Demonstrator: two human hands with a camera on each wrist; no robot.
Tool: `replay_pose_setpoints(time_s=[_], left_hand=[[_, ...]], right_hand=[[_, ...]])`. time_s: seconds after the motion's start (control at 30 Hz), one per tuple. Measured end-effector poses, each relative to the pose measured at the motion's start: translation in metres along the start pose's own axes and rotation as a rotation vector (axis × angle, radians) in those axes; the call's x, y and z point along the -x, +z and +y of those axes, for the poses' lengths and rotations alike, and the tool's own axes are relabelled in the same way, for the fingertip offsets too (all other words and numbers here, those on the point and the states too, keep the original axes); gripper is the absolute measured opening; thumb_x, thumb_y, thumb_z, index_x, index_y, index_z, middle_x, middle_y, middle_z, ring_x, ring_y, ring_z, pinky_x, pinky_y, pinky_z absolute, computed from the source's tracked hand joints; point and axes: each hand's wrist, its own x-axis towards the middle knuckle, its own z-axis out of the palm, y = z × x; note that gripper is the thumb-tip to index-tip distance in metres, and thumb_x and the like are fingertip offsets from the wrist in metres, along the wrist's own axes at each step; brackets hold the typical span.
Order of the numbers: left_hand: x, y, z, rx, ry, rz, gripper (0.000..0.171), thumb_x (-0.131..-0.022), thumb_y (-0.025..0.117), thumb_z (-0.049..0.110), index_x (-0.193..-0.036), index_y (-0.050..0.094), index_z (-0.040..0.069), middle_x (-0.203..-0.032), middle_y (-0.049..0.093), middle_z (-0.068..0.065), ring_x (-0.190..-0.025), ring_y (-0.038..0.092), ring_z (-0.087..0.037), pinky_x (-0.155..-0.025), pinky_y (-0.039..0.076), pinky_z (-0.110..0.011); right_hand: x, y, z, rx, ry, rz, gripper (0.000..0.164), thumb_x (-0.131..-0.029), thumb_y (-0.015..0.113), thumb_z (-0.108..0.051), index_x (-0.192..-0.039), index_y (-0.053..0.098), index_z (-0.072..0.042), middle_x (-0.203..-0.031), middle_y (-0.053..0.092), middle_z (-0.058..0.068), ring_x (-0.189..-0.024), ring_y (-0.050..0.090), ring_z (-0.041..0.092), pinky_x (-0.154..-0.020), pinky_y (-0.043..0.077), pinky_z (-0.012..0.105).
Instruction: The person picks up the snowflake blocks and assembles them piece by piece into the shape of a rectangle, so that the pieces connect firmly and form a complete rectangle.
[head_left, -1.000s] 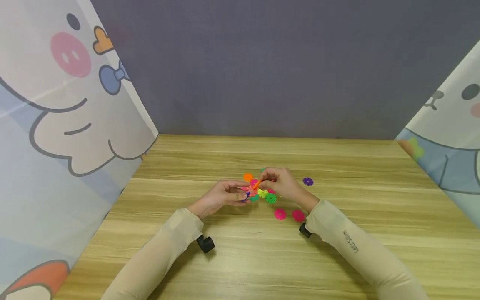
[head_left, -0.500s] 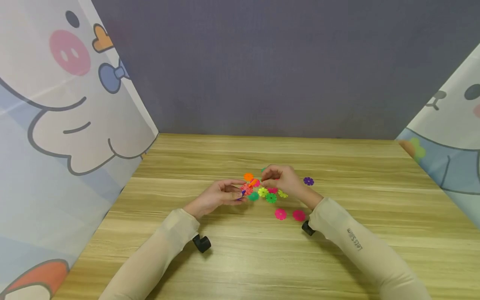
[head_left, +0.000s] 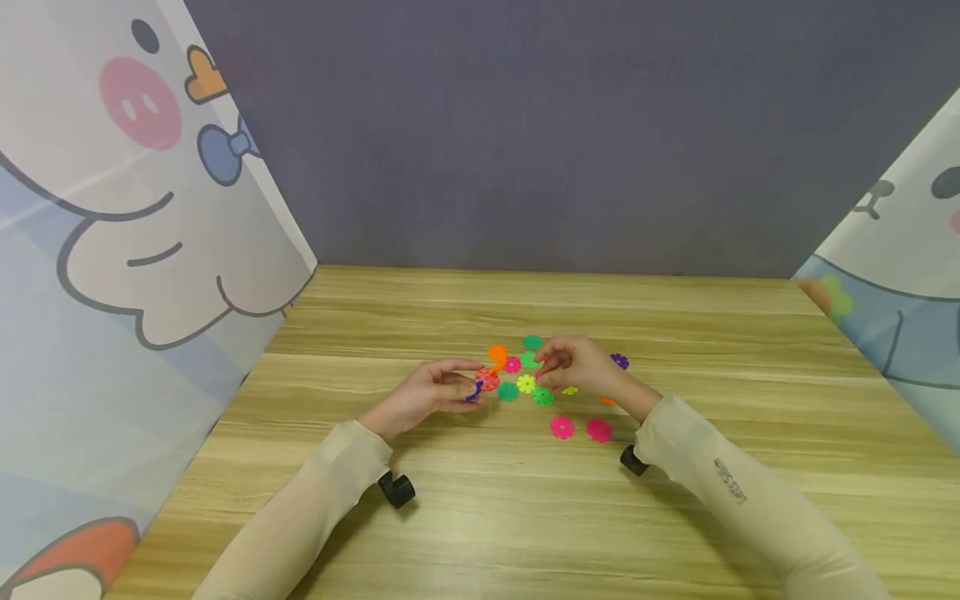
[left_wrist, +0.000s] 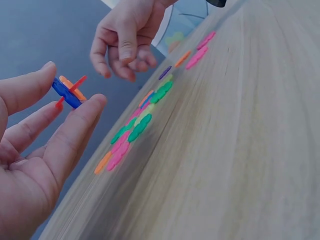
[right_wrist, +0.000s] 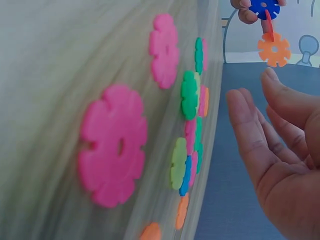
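Note:
My left hand (head_left: pixel 432 392) pinches a blue notched plastic disc (left_wrist: pixel 66 93) between thumb and fingers, above the table. Slotted into it is a red disc (head_left: pixel 487 380), seen edge-on in the left wrist view. An orange disc (right_wrist: pixel 274 50) joins the red one at its far side. To the right, my right hand (head_left: pixel 581 367) hovers over the loose discs with its fingers loosely bent. Nothing shows between its thumb and fingers in the right wrist view. Below the hands lie a yellow disc (head_left: pixel 527 384), a green disc (head_left: pixel 543 397) and a teal disc (head_left: pixel 507 392).
Two pink discs (head_left: pixel 562 427) lie nearer the front of the wooden table (head_left: pixel 480 525). A purple disc (head_left: pixel 619 362) lies beyond my right wrist. A grey panel (head_left: pixel 495 133) stands behind the table, with cartoon-printed panels (head_left: pixel 172 200) at the sides.
My right hand has let go of the orange disc and moved right, away from the joined discs. My left hand has drawn slightly left with them, and the orange disc has turned more face-on.

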Motion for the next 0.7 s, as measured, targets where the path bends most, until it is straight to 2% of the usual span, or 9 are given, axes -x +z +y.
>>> replay_pose_setpoints(time_s=[0.3,0.53,0.7], left_hand=[[0.003,-0.003,-0.001,0.000,-0.004,-0.002,0.047,-0.097,0.057,-0.006,-0.141,0.044,-0.011,-0.105,0.066,-0.010,-0.105,0.067,-0.039,-0.094,0.052,-0.049],[0.005,-0.004,0.001,0.013,0.002,-0.010,0.047,-0.097,0.058,-0.006,-0.141,0.044,-0.012,-0.104,0.065,-0.008,-0.105,0.066,-0.039,-0.096,0.050,-0.052],[0.006,-0.003,0.000,0.038,-0.002,-0.016,0.046,-0.096,0.057,-0.007,-0.140,0.044,-0.012,-0.102,0.067,-0.007,-0.103,0.068,-0.035,-0.096,0.051,-0.051]], right_hand=[[0.013,-0.006,0.012,0.024,0.016,-0.101,0.029,-0.083,0.074,0.007,-0.107,0.061,0.015,-0.083,0.068,0.014,-0.069,0.070,0.028,-0.062,0.061,0.038],[0.024,-0.007,0.016,0.045,0.083,-0.134,0.026,-0.081,0.077,0.007,-0.103,0.063,0.012,-0.077,0.067,0.011,-0.065,0.069,0.027,-0.059,0.061,0.040],[0.029,-0.006,0.021,0.084,0.069,-0.147,0.028,-0.077,0.081,0.006,-0.100,0.066,0.010,-0.074,0.064,0.008,-0.060,0.067,0.024,-0.056,0.060,0.039]])
